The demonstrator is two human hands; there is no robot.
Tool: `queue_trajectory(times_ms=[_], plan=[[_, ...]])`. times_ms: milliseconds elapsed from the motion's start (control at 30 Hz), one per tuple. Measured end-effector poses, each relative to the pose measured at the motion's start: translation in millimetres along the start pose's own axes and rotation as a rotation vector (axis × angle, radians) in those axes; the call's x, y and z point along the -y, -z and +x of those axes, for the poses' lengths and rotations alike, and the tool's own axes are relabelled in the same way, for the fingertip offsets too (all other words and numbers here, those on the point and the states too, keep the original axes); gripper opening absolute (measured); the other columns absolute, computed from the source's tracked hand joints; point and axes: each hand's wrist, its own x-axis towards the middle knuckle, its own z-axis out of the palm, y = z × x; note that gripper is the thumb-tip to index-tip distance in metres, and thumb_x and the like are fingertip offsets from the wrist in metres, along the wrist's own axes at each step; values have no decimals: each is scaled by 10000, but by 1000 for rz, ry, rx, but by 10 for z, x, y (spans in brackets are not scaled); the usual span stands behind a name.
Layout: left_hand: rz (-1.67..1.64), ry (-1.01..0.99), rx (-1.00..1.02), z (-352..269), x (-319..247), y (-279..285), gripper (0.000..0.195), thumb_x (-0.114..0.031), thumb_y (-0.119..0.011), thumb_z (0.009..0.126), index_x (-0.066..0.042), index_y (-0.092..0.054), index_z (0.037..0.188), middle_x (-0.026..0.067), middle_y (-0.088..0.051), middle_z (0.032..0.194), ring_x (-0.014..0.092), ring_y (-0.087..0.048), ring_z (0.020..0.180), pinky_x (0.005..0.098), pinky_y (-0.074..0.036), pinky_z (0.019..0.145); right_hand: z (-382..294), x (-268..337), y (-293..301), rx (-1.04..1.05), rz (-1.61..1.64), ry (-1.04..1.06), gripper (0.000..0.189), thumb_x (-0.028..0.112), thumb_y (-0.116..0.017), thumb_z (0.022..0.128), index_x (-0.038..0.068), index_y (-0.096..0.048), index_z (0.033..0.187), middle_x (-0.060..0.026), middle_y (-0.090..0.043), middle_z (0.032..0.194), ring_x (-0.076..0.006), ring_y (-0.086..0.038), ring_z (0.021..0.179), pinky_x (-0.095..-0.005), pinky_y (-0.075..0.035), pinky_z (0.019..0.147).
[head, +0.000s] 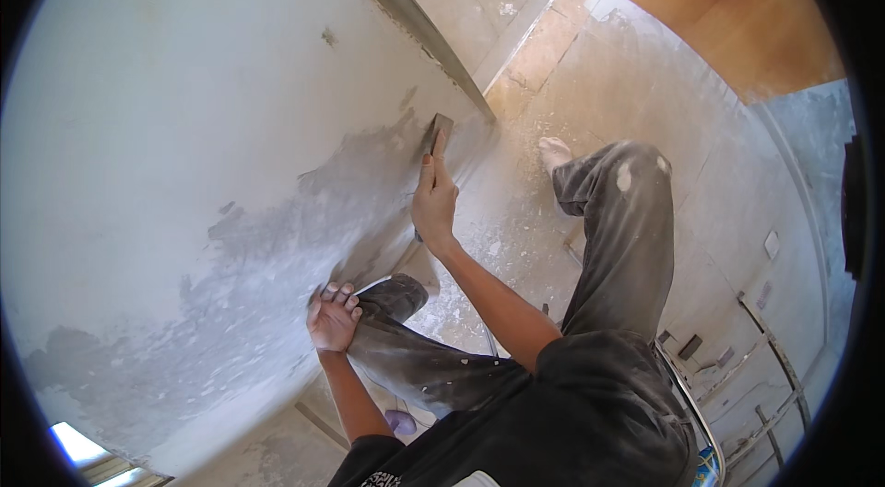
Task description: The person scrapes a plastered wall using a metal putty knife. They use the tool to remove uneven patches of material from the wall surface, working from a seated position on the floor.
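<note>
My right hand (435,203) grips a flat, dark sanding block (441,126), its thumb and forefinger stretched along it. The block lies against a pale plastered wall (207,86), near the wall's right edge. Around and below it runs a rough grey patch (276,245) on the plaster, with an uneven border. My left hand (333,321) rests by my bent left knee, next to the wall. Its palm is turned up, the fingers are slightly bent and it holds nothing.
White dust and chips lie on the tiled floor (511,210). A grey edge strip (415,10) borders the wall. An orange-brown panel (719,3) stands upper right. Thin bars (774,349) and small blocks (690,347) lie lower right. A purple object (401,422) is under my left leg.
</note>
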Motion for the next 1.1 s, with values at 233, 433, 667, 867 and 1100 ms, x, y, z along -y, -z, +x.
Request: queue_trajectory(times_ms=[233,433,667,867,1100], plan=[[-66,-27,80,15,25,-121,328,-325,-498,941,-165,-559,1220,122,-534,1178,281,-525,972,417,-480,789,-130,-313,45,40,-73,125,493,209,-367,1015,123,-246,1486,-27,-371,597,-91,-327,536,-288,-338,503],[-22,14,21,-27,-5,7,318,-338,-508,936,-165,-567,1196,80,-547,1169,273,-533,942,392,-484,758,157,18,99,-46,-5,51,477,199,-381,1008,105,-288,1466,-85,-420,594,-112,-360,518,-297,-356,492],[-2,-47,56,2,21,-165,311,-348,-509,932,-179,-572,1185,97,-552,1149,264,-529,939,379,-481,762,-86,-194,102,-29,-39,352,466,158,-405,994,100,-331,1451,-117,-386,563,-136,-354,494,-319,-345,486],[-5,-17,-6,-10,14,-73,344,-356,-508,931,-125,-561,1181,124,-546,1139,266,-533,950,379,-479,764,-105,-69,64,64,-40,55,482,223,-376,1017,77,-281,1467,-44,-425,593,-96,-322,521,-298,-340,489],[-43,-8,18,-10,23,-93,361,-364,-502,935,-88,-549,1162,146,-544,1154,270,-538,959,377,-472,776,-145,-154,53,97,-64,123,483,246,-363,1020,97,-279,1471,-16,-327,580,-93,-307,524,-294,-331,484]])
